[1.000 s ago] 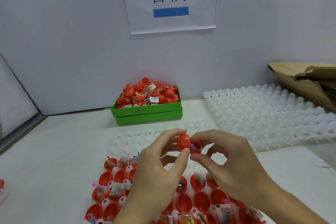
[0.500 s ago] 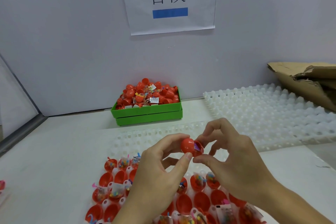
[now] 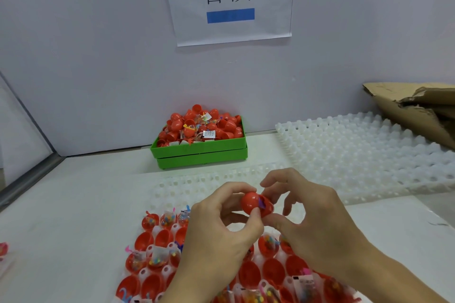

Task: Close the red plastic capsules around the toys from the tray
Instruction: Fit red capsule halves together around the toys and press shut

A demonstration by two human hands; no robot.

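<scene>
Green bin (image 3: 200, 152) heaped with red capsules (image 3: 202, 124) (toy packets among them)

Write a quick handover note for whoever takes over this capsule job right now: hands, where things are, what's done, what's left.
Left hand: pinches one half of the capsule.
Right hand: pinches the other half; the two halves are not fully shut, and a bit of purple toy shows at the seam.
Tray, near edge: open red halves, many with bagged toys, waiting.
Green bin, by the back wall: heaped with red capsules and toy bags.
Empty white trays: to the right and behind.
Done: none can be confirmed from here.
Left: press this capsule shut, then work through the tray.
</scene>
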